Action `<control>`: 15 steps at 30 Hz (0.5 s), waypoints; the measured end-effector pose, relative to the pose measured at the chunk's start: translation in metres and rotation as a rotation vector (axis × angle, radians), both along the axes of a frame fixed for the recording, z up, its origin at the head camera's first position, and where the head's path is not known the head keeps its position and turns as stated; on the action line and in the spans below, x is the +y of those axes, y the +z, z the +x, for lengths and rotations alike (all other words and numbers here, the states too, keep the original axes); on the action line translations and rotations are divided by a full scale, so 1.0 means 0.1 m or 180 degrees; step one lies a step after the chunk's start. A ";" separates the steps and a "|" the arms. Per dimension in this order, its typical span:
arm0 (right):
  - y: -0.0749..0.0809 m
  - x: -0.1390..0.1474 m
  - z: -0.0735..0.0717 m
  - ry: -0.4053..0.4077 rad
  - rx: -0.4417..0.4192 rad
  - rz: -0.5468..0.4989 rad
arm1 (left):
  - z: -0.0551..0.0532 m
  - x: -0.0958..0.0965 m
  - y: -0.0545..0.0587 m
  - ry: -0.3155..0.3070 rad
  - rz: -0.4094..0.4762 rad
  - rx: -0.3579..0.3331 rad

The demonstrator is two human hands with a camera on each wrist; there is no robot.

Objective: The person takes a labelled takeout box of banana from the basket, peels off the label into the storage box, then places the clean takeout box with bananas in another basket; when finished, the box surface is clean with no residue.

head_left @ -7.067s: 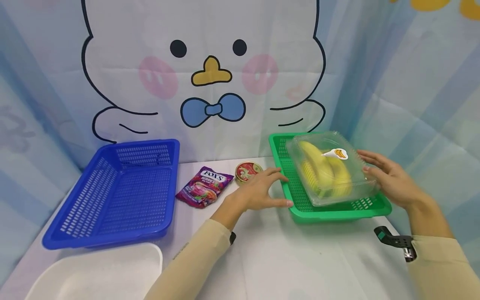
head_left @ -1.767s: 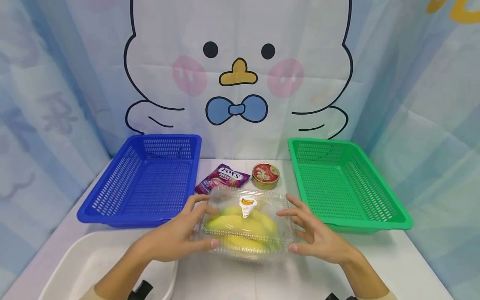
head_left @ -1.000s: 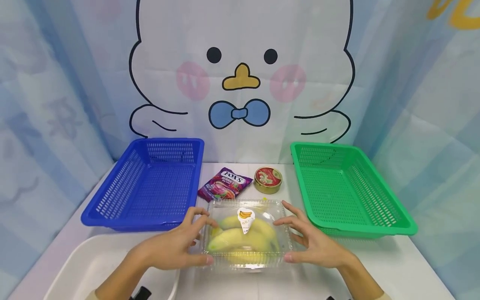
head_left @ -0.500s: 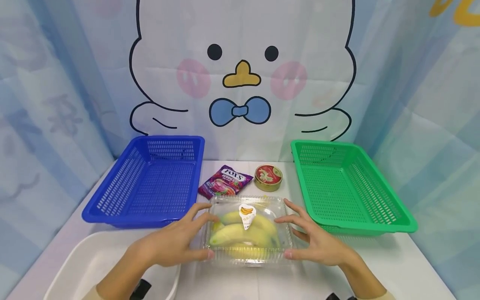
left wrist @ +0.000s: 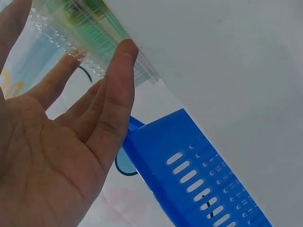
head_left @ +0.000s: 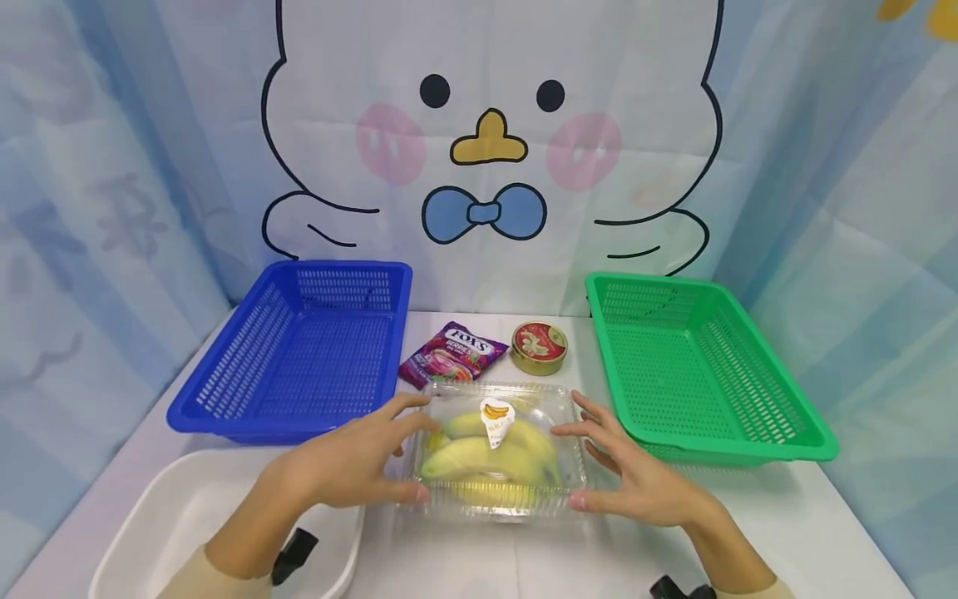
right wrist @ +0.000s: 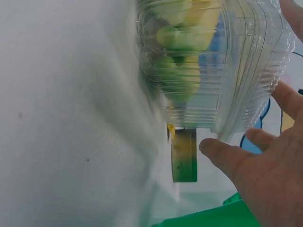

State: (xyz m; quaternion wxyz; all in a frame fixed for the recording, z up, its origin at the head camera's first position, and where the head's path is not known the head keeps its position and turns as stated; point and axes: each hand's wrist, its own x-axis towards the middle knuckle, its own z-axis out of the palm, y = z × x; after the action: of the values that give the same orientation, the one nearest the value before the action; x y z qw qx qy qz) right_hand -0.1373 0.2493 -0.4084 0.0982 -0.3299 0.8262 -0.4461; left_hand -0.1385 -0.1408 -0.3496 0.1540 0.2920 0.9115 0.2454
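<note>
A clear plastic clamshell box (head_left: 565,478) of bananas (head_left: 482,462) stands on the table in the middle of the head view. Its lid carries a banana sticker (head_left: 496,420). My left hand (head_left: 352,462) lies along the box's left side, fingers spread and gently bent, fingertips at its edge. On the other side is my right hand (head_left: 636,474), with its thumb at the front corner and fingers near the lid. In the right wrist view one fingertip (right wrist: 208,146) is beside the ribbed box wall (right wrist: 189,90). Contact at every fingertip cannot be told.
Behind the box lie a purple FOX'S candy bag (head_left: 456,353) and a round red-and-gold tin (head_left: 539,348). A blue basket (head_left: 288,430) stands back left, a green basket (head_left: 718,449) at the right. A white tub (head_left: 180,499) sits front left, under my left forearm.
The banana box has come from over the green basket to the table's middle, between both hands. Over the last second, box and hands stay nearly still; the head view tilts slightly.
</note>
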 end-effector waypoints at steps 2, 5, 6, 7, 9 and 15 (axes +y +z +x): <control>0.02 -0.01 0.00 0.0012 0.0118 0.0079 | 0.00 0.01 0.01 0.0030 -0.0008 -0.0032; 0.03 -0.02 -0.02 0.0030 0.0280 0.0189 | 0.00 0.03 0.01 0.0047 -0.0007 -0.0055; 0.03 -0.02 -0.02 0.0024 0.0330 0.0230 | 0.00 0.03 0.01 0.0051 -0.0012 -0.0054; 0.03 -0.02 -0.03 0.0017 0.0377 0.0265 | 0.00 0.04 0.01 0.0052 -0.0014 -0.0047; 0.02 -0.02 -0.03 -0.0001 0.0437 0.0303 | -0.01 0.05 0.01 0.0059 -0.0019 -0.0039; -0.05 -0.02 -0.03 -0.0095 0.0669 0.0352 | -0.03 0.06 0.03 0.0048 -0.0069 0.0017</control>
State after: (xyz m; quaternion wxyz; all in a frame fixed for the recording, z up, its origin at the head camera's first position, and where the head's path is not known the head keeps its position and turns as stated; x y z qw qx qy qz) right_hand -0.1399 0.2473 -0.4131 0.0225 -0.3566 0.8600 -0.3642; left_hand -0.1412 -0.1345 -0.3466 0.1529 0.2841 0.9166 0.2360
